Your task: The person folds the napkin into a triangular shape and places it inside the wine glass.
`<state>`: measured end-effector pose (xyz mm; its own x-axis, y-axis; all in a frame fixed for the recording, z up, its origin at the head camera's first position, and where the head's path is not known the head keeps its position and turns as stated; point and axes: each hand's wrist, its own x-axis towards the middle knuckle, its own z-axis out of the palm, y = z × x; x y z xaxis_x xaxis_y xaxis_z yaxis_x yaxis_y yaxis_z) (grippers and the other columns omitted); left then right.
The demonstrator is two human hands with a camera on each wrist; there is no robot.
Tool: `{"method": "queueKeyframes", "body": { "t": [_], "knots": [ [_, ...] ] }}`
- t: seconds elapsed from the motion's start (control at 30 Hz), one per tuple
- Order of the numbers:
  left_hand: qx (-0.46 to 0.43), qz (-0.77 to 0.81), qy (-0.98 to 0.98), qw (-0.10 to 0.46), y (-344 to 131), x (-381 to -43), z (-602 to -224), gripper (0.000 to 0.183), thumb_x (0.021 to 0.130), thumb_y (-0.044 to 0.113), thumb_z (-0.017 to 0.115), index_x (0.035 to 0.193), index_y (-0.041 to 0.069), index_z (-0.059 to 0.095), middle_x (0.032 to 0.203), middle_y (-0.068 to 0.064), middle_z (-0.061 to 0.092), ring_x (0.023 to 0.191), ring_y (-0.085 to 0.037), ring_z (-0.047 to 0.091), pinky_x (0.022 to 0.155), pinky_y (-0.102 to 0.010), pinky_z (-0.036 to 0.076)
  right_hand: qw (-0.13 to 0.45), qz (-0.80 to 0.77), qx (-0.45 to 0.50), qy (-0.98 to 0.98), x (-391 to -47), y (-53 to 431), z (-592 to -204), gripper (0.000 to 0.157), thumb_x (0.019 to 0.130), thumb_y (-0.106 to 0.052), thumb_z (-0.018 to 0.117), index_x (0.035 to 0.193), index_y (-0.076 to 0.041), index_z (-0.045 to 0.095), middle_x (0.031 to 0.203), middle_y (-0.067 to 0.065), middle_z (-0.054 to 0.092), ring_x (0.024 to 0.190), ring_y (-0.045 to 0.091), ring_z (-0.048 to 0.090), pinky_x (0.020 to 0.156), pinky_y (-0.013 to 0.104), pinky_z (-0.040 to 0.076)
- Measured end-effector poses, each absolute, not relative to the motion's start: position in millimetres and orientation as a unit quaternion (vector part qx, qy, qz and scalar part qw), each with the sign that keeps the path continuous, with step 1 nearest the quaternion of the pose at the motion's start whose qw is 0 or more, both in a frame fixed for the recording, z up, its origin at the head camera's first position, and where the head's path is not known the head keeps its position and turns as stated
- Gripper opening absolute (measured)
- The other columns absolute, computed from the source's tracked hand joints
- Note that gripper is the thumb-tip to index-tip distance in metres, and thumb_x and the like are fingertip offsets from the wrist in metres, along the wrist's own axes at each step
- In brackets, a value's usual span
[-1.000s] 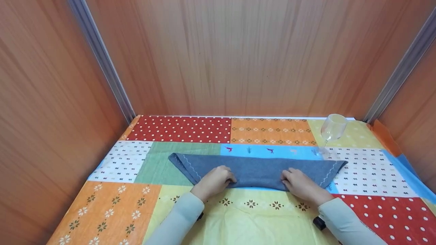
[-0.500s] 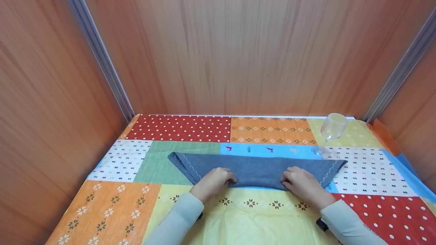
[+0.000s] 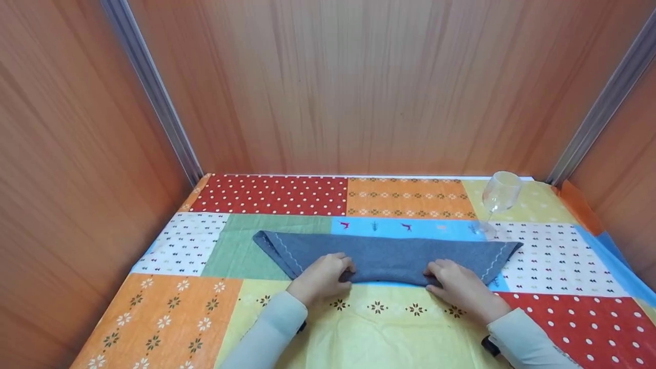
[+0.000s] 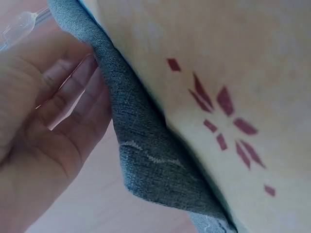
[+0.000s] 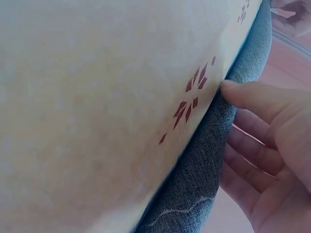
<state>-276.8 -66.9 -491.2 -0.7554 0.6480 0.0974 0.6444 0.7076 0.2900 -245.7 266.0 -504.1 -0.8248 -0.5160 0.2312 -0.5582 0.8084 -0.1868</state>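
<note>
A blue-grey cloth napkin point(image 3: 389, 253) with wavy pale stitching lies folded into a long band with slanted ends. My left hand point(image 3: 323, 279) rests at its near edge, left of the middle, thumb spread away from the fingers. In the left wrist view its loosely bent fingers point(image 4: 73, 107) meet the napkin's fold point(image 4: 131, 107). Right of the middle, my right hand point(image 3: 458, 287) lies over the same edge, its thumb also apart from the fingers. The right wrist view shows that thumb's tip touching the fold point(image 5: 194, 160), with the other fingers relaxed behind the cloth.
A clear stemmed wine glass point(image 3: 502, 192) stands upright behind the napkin's right end. The patchwork tablecloth point(image 3: 179, 318) covers the table. Wood-look panels point(image 3: 328, 92) enclose the back and both sides.
Both thumbs have moved away from the fingers, toward me, where earlier each hand was closed up at the near edge. The napkin and glass look unmoved.
</note>
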Motion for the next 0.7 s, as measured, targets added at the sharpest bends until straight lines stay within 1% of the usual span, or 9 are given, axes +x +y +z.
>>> {"method": "queueKeyframes", "body": {
  "t": [0.07,0.13,0.37,0.53,0.7],
  "knots": [
    [0.344,0.155,0.926,0.015,-67,-277,-491,0.025,0.089,0.019,0.078,0.111,0.009,0.071,0.103,0.0,0.065,0.096,-0.014,0.063,0.087,-0.026,0.052,0.086,0.121,0.281,-0.948,-247,266,-505,0.017,0.086,-0.018,0.08,0.093,-0.012,0.065,0.088,-0.001,0.06,0.083,0.02,0.059,0.071,0.041,0.053],
    [0.34,0.155,0.927,0.017,-67,-278,-492,0.027,0.088,0.023,0.08,0.11,0.009,0.071,0.102,0.0,0.065,0.095,-0.013,0.062,0.087,-0.026,0.052,0.083,0.12,0.277,-0.95,-247,265,-505,0.017,0.087,-0.019,0.079,0.093,-0.013,0.064,0.088,-0.002,0.059,0.083,0.019,0.058,0.071,0.04,0.053],
    [0.333,0.167,0.928,0.011,-68,-283,-493,0.023,0.086,0.018,0.081,0.105,0.012,0.07,0.098,0.003,0.064,0.092,-0.011,0.061,0.084,-0.026,0.052,0.061,0.146,0.268,-0.95,-250,265,-503,0.01,0.091,-0.017,0.074,0.095,-0.013,0.066,0.092,-0.001,0.061,0.088,0.02,0.059,0.076,0.043,0.053],
    [0.337,0.17,0.926,0.008,-69,-289,-491,0.015,0.09,0.014,0.075,0.104,0.013,0.071,0.098,0.003,0.066,0.093,-0.012,0.063,0.084,-0.027,0.053,0.046,0.171,0.251,-0.952,-252,265,-500,0.006,0.095,-0.015,0.068,0.099,-0.011,0.067,0.097,0.001,0.063,0.093,0.022,0.06,0.081,0.046,0.052],
    [0.336,0.177,0.925,0.018,-70,-295,-491,0.013,0.097,0.015,0.066,0.108,0.012,0.071,0.104,0.001,0.069,0.098,-0.014,0.065,0.088,-0.029,0.053,0.033,0.17,0.239,-0.955,-255,265,-500,0.007,0.1,-0.014,0.06,0.102,-0.009,0.065,0.097,0.001,0.062,0.094,0.024,0.059,0.081,0.046,0.051]
  ]
}}
